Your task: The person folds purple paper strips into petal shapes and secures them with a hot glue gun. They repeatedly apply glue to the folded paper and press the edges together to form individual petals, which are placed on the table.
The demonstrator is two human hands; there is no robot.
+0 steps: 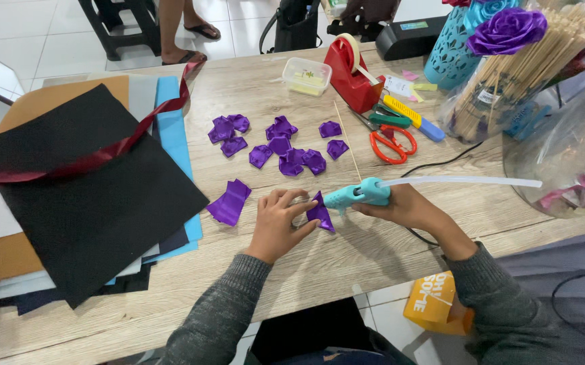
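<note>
Centrally, just below the middle of the frame, the left hand is pinching a folded purple ribbon piece on the wooden table, fingertips grasping its left edge. The right hand is clenched around a teal glue gun, its nozzle touching the ribbon. Light, soft and probably slippery, the ribbon looks best held at its folded edge, away from the nozzle. Farther up, more purple petals are lying scattered, with orange scissors and a red tape dispenser beyond.

Left hand fingers pinched, right hand seemingly curled closed, forearms converging
</note>
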